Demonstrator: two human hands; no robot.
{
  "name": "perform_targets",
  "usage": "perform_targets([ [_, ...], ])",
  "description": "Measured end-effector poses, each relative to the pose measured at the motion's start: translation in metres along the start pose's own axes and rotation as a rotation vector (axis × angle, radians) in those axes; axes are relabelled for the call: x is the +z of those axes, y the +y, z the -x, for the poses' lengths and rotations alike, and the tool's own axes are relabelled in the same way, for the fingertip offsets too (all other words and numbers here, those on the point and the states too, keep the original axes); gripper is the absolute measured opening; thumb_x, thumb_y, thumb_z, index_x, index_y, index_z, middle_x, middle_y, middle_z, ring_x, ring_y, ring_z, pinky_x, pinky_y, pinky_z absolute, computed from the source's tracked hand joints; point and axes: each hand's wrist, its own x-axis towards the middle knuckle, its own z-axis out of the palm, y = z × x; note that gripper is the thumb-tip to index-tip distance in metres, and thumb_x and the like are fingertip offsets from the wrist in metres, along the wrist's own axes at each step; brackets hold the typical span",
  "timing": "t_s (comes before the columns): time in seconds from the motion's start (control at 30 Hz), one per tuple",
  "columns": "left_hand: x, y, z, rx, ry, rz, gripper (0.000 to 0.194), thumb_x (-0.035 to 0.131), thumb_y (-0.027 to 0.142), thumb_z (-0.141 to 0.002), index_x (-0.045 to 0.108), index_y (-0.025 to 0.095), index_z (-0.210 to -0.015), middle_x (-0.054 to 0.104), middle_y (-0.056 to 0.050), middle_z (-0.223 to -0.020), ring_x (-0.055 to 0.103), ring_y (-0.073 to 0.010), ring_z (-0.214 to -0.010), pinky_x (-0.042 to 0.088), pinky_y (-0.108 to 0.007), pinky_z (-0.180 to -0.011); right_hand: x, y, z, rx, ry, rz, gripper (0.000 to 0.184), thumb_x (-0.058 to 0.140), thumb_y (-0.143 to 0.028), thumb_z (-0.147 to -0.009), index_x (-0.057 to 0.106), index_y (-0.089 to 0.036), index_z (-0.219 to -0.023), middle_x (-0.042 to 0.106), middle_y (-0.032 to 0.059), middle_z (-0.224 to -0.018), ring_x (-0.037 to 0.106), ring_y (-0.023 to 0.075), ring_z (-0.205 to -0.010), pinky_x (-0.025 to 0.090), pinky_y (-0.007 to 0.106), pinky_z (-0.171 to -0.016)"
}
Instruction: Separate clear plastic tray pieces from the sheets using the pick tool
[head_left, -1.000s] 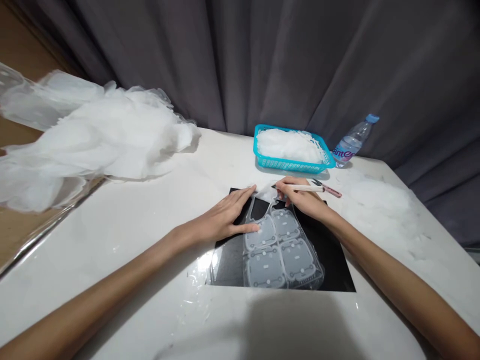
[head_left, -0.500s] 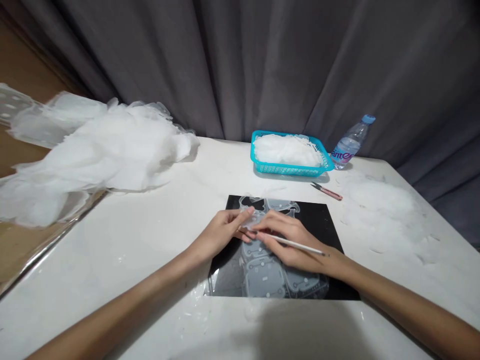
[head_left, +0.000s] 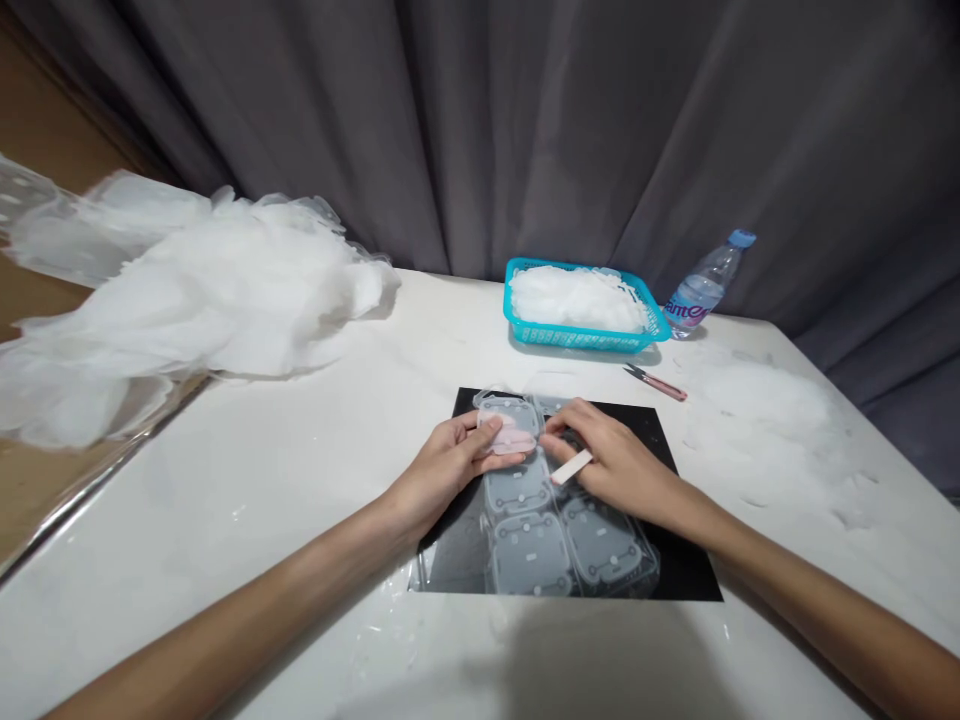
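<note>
My left hand [head_left: 457, 455] pinches a thin translucent white piece [head_left: 510, 430] between thumb and fingers, over the upper part of a black board [head_left: 664, 455]. Just right of it, my right hand [head_left: 600, 450] is closed on a slim white stick-like tool [head_left: 572, 467], whose one end points down toward me. The tool's other end is hidden in the hand. Its fingertips are close to the right edge of the piece; whether they touch it I cannot tell. Under both hands, a clear sheet with rounded panel outlines [head_left: 531, 555] lies on the board.
A heap of sheer white pieces [head_left: 225, 290] lies at the left. Behind the board stand a turquoise basket [head_left: 589, 338] of white pieces and a water bottle [head_left: 705, 290]. Thread snips [head_left: 660, 384] lie before them. More white scraps [head_left: 780, 430] spread at the right.
My right hand has drawn slightly right, away from the left, and turned the tool so its visible end swings from the right to lower left. The translucent piece now shows more fully in my left hand.
</note>
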Motion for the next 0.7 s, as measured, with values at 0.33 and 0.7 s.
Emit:
perform_targets([
  [0.33, 0.004, -0.001, 0.004, -0.021, -0.024, -0.034, 0.042, 0.094, 0.033, -0.077, 0.076, 0.014, -0.110, 0.082, -0.011, -0.113, 0.078, -0.0218, -0.102, 0.059, -0.037, -0.105, 0.007, -0.002, -0.007, 0.063, 0.059, -0.356, 0.022, 0.067, -0.042, -0.099, 0.069, -0.020, -0.094, 0.060, -0.0004, -0.089, 0.043, 0.0119, -0.065, 0.038, 0.028, -0.065],
  [0.7, 0.007, 0.003, 0.003, -0.122, -0.002, -0.038, 0.037, 0.097, 0.034, -0.073, 0.081, 0.013, -0.098, 0.083, -0.009, -0.103, 0.077, -0.0198, -0.098, 0.059, -0.032, -0.104, 0.022, 0.003, -0.011, 0.013, 0.088, 0.227, 0.003, 0.057, -0.019, -0.097, 0.059, -0.021, -0.095, 0.070, 0.0059, -0.092, 0.064, 0.0210, -0.080, 0.037, 0.030, -0.067],
])
